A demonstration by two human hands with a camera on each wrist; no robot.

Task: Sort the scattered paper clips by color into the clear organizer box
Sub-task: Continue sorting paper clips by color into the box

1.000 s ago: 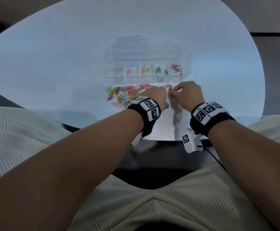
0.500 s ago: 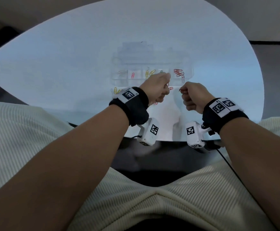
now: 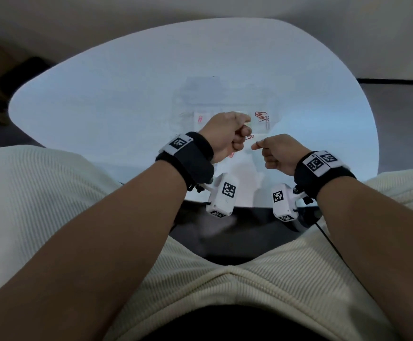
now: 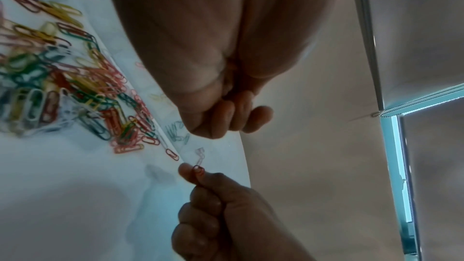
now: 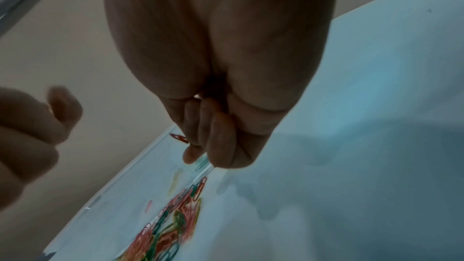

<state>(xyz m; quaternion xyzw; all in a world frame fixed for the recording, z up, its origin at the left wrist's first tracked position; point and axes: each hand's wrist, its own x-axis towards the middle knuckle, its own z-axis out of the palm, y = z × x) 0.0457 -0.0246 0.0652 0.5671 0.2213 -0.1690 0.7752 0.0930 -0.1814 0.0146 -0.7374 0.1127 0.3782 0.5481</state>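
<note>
My right hand [image 3: 256, 144] hovers above the table's front part and pinches a red paper clip [image 4: 198, 170] between thumb and forefinger; the right wrist view shows the red clip [image 5: 178, 138] too. To its left my left hand [image 3: 246, 124] is raised over the clear organizer box [image 3: 271, 130] with its fingers [image 4: 226, 118] curled, and no clip shows in it. The box's right compartment holds red clips [image 3: 261, 116] and a white one, and a pink clip [image 3: 200, 118] lies further left. The mixed pile of clips [image 4: 62, 86] lies in front of the box, hidden by my left hand in the head view.
The round white table [image 3: 102, 107] is bare to the left and behind the box. A single red clip [image 4: 172, 154] lies against the box's front wall. My lap sits right under the table's near edge.
Both hands rose from the pile. The right hand lifted a red clip off the table. The left hand moved from the pile up over the box.
</note>
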